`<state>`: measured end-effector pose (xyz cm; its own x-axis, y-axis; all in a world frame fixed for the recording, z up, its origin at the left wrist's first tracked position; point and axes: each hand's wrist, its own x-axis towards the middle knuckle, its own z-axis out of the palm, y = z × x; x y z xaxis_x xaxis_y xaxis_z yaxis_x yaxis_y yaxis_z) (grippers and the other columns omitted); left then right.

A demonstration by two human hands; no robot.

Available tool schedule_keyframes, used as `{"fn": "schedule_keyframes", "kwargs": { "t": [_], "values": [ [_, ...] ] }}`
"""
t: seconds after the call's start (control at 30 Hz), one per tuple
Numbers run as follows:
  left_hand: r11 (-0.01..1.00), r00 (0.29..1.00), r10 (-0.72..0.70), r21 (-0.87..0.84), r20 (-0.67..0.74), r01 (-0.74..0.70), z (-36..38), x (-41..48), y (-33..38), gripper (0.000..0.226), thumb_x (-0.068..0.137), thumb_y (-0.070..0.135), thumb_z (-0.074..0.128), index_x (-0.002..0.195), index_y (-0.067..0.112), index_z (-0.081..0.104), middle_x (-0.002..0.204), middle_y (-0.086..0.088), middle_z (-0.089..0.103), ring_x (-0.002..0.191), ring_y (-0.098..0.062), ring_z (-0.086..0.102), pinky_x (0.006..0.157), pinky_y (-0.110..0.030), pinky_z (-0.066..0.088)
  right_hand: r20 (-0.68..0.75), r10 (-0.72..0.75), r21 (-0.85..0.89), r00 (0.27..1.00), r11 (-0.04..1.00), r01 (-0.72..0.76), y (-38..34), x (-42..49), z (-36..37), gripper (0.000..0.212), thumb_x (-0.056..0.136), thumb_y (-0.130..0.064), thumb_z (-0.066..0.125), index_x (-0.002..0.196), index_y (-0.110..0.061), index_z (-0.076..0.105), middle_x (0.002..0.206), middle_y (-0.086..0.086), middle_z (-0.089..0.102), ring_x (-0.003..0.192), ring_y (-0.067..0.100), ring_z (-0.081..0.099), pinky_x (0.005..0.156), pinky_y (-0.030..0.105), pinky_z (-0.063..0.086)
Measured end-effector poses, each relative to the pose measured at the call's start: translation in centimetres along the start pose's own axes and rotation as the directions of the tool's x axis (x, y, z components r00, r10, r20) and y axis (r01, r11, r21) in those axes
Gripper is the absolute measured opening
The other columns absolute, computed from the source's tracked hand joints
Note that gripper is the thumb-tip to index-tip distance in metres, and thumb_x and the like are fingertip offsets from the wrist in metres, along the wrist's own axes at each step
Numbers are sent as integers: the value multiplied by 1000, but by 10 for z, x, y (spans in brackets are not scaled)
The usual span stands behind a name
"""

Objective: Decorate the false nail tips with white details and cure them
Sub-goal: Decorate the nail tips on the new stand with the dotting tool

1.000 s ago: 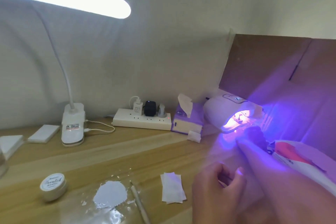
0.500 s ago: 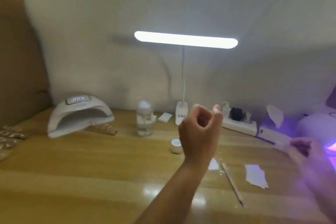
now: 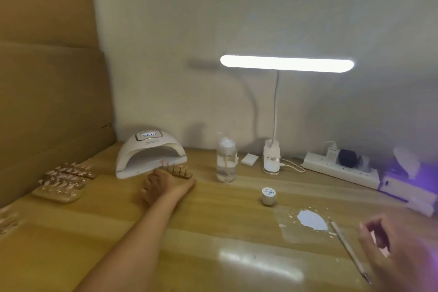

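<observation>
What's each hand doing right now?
Left hand: at the nail tip strip, grip cannot be told.
Right hand: blurred, fingers curled; cannot be told.

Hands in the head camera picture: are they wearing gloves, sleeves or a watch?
No gloves, both are bare. The left hand has a bare forearm right down to the picture's edge, with no sleeve, watch or bracelet showing. The right hand is too blurry to check its fingers for rings, and no sleeve shows there either.
</observation>
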<state>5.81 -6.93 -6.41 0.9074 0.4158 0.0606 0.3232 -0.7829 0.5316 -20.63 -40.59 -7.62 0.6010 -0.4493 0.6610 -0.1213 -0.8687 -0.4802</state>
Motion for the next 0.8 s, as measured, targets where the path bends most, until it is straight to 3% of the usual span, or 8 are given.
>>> {"fn": "schedule_keyframes", "kwargs": {
  "t": [0.1, 0.27, 0.33, 0.4, 0.5, 0.6, 0.67, 0.8],
  "values": [
    [999, 996, -48, -20, -73, 47, 13, 7, 12, 107, 55, 78, 67, 133, 10, 36, 142, -9, 44, 132, -26, 39, 104, -38, 30, 27, -108, -31, 994, 994, 109, -4, 6, 2, 38, 87, -65, 38, 62, -35, 38, 50, -12, 33, 50, -1, 38, 51, 20, 32],
    [997, 995, -48, -65, -93, 42, 19, 17, 16, 89, 65, 63, 69, 130, 11, 36, 141, -9, 47, 130, -26, 43, 103, -37, 29, 59, -190, -89, 980, 977, 195, -3, 9, 8, 49, 86, -70, 39, 55, -31, 39, 47, -14, 30, 45, 5, 40, 48, 28, 35],
    [997, 997, -8, -82, -71, 2, 16, 17, 12, 85, 69, 58, 69, 131, 12, 35, 144, -6, 46, 132, -25, 43, 105, -37, 30, 85, -162, -96, 983, 981, 169, -2, 6, 8, 47, 82, -68, 47, 54, -30, 39, 45, -9, 32, 45, 6, 42, 55, 29, 36],
    [993, 999, 36, -111, 18, -33, 4, 18, 4, 82, 74, 53, 70, 133, 11, 31, 142, -4, 49, 128, -28, 49, 103, -37, 39, 125, -64, -91, 990, 993, 75, -4, 4, 6, 45, 81, -65, 57, 56, -29, 46, 54, -4, 46, 52, 7, 49, 54, 26, 39],
    [994, 982, 111, -14, 151, -110, -26, 14, -15, 67, 81, 47, 66, 135, 17, 41, 113, -4, 62, 98, -27, 62, 77, -32, 50, 252, 8, -88, 968, 996, 15, -3, 4, 3, 38, 77, -50, 75, 59, -26, 52, 55, -5, 50, 59, 7, 53, 54, 35, 44],
    [949, 944, 255, 134, 208, -285, -57, 1, -45, 33, 78, 48, 69, 103, 26, 68, 109, -2, 69, 93, -25, 63, 77, -30, 50, 323, -15, -142, 946, 988, 64, -9, 3, 2, 36, 79, -45, 74, 63, -23, 51, 58, -8, 53, 65, 12, 53, 58, 36, 43],
    [941, 925, 304, 83, 227, -329, -72, -14, -70, 22, 73, 48, 75, 78, 27, 70, 94, 2, 72, 79, -19, 64, 67, -29, 48, 340, -9, -168, 940, 983, 70, -8, 2, 1, 35, 82, -46, 69, 65, -21, 50, 62, -9, 55, 69, 15, 54, 62, 33, 39],
    [897, 824, 443, -174, 352, -407, -87, -64, -99, 24, 62, 48, 81, 79, 33, 75, 83, 13, 74, 79, -7, 68, 78, -33, 55, 367, 36, -187, 930, 982, 36, -1, 2, 3, 31, 85, -41, 64, 67, -19, 50, 63, -5, 56, 71, 19, 55, 66, 31, 33]
  ]
}}
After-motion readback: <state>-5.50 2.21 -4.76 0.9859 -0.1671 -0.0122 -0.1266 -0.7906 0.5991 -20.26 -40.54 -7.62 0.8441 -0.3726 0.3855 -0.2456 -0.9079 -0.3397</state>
